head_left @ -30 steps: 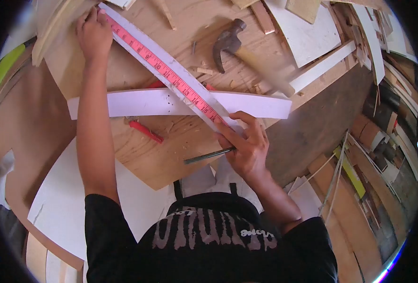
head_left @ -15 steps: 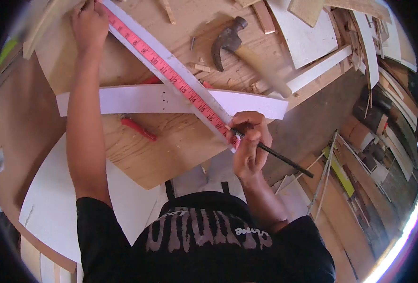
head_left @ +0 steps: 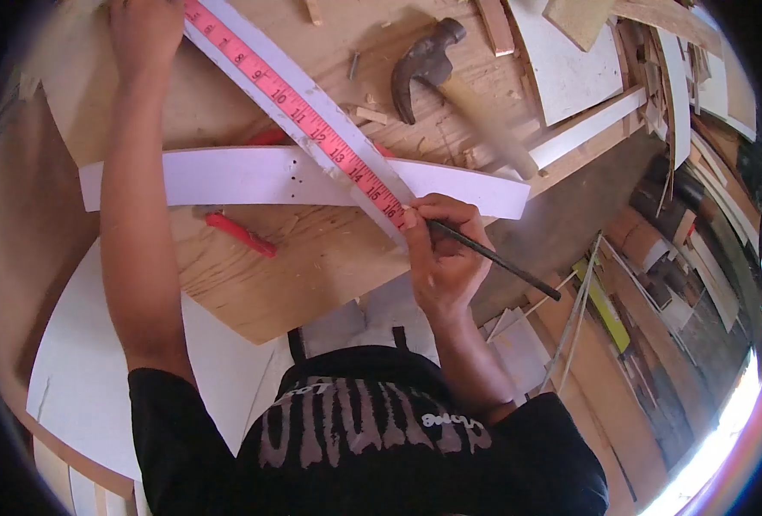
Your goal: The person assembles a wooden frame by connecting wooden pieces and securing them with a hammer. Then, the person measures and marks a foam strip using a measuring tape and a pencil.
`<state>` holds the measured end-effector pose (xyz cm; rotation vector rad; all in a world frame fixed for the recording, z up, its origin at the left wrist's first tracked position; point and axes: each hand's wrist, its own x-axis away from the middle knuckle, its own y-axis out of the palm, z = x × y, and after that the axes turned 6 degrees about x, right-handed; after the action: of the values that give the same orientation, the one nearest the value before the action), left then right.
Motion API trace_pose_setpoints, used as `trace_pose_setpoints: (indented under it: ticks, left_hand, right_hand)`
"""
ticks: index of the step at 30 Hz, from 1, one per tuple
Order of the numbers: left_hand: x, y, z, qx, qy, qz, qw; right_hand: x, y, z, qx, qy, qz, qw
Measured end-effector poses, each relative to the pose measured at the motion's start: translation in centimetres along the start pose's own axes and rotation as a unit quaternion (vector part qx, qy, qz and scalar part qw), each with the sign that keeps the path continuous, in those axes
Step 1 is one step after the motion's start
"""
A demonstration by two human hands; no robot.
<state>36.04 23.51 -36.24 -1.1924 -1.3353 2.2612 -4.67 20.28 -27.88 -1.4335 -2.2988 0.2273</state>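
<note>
A pink measuring tape (head_left: pixel 300 113) with black numbers lies along a narrow white strip (head_left: pixel 329 112). This strip slants across a slightly curved white strip (head_left: pixel 226 176) with several small dark dots on it. My left hand (head_left: pixel 147 39) is closed at the upper end of the tape and strip; its fingertips are partly hidden at the top edge. Near the 16 mark, my right hand (head_left: pixel 448 254) pinches the tape against the strip's lower end. A dark pencil (head_left: pixel 510 267) is held in that same hand, its long end pointing down and right.
On the plywood table (head_left: pixel 261 284) lie a claw hammer (head_left: pixel 424 69), a nail (head_left: pixel 354 65), wood scraps (head_left: pixel 371 114) and a red-handled tool (head_left: pixel 242 235). Boards and offcuts (head_left: pixel 630 344) lean and pile at the right. A large white panel (head_left: pixel 80 361) is at lower left.
My right hand has slid up the tape, from about the 17 mark to near 16. My left hand appears higher and further left as the view shifts slightly.
</note>
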Motion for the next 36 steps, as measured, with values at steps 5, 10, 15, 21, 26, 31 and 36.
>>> trace_pose_setpoints:
  ticks: [5, 10, 15, 21, 26, 31, 36]
  left_hand:
    - [-0.1, -0.5, 0.2, 0.063, -0.01, -0.009, 0.998]
    - [0.0, -0.4, 0.8, 0.256, -0.209, -0.087, 0.94]
    - [-0.2, -0.6, 0.8, 0.26, -0.218, -0.076, 0.938]
    - [0.6, 1.0, -0.2, -0.019, -0.012, 0.013, 1.0]
    - [-0.7, -2.1, 2.6, 0.181, -0.134, -0.082, 0.971]
    - [-0.6, -1.5, 1.7, 0.102, -0.061, -0.079, 0.99]
    - [-0.5, -1.2, 1.5, 0.086, -0.049, -0.047, 0.994]
  right_hand:
    - [-0.1, 0.1, 1.1, 0.046, -0.053, 0.038, 0.997]
    - [0.0, -0.5, 0.6, 0.113, -0.049, -0.002, 0.992]
    - [-0.1, -0.3, 0.6, 0.126, -0.07, 0.004, 0.99]
    - [-0.3, 0.3, 0.9, 0.127, -0.109, 0.031, 0.985]
    - [-0.3, 0.7, 1.0, 0.106, -0.115, 0.063, 0.986]
    - [-0.1, 0.3, 1.0, 0.133, -0.118, 0.029, 0.984]
    - [-0.2, 0.1, 0.4, 0.157, -0.127, 0.012, 0.979]
